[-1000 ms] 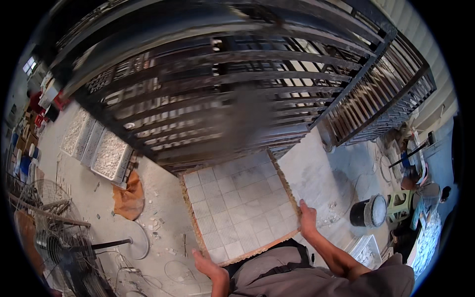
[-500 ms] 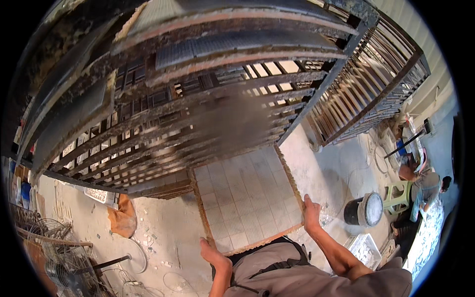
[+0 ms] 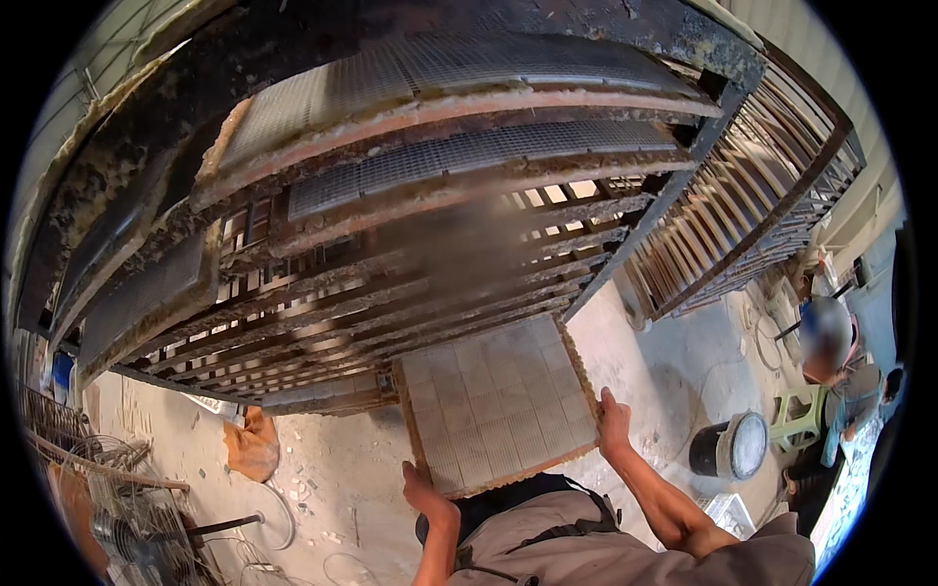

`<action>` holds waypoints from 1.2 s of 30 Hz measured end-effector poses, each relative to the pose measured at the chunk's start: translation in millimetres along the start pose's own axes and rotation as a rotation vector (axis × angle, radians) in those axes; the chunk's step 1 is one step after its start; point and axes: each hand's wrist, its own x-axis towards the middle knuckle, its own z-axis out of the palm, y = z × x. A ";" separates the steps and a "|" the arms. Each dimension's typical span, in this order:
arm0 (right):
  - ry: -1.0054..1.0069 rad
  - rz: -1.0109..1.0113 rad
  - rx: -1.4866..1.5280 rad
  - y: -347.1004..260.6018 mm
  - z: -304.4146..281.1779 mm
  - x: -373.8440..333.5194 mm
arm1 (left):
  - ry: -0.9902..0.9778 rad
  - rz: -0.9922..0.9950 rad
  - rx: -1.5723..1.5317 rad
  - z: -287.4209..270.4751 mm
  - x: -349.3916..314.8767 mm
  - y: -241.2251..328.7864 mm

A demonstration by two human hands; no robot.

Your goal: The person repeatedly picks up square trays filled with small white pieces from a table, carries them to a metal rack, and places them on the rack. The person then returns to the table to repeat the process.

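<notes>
A flat rectangular board [image 3: 498, 405] with rough brown edges lies across in front of my waist, its top covered in pale tiles set in a grid. My left hand [image 3: 428, 493] grips its near left corner, and my right hand [image 3: 614, 427] holds the right edge close to the near corner. At its far end the board meets the lower rails of a large metal rack [image 3: 625, 249]; how far it reaches in is hard to tell. Higher up, the rack carries similar boards with gridded tops [image 3: 469, 151].
A second slatted rack [image 3: 747, 186] stands to the right. Beyond my right arm are a dark bucket [image 3: 728, 446], a green stool [image 3: 796, 418] and a seated person [image 3: 855, 396]. An orange-brown cloth [image 3: 252, 444], a fan [image 3: 127, 532] and small chips are on the floor at left.
The board's far end has gone a little farther toward the rack's lower rails, with both hands still gripping it. My view has tilted up, showing more of the rack's top.
</notes>
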 end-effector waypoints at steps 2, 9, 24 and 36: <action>-0.023 0.019 0.006 -9.9 8.4 10.6 | -0.003 -0.015 -0.001 6.3 13.1 -4.0; 0.053 0.144 0.185 8.0 39.4 46.6 | -0.084 0.010 0.172 29.2 75.9 -6.5; 0.054 -0.292 -0.151 20.7 46.9 67.3 | -0.107 0.063 0.321 43.5 85.2 3.4; -0.173 -0.277 0.440 -19.8 100.1 114.4 | -0.159 0.083 -0.164 76.0 218.7 -48.8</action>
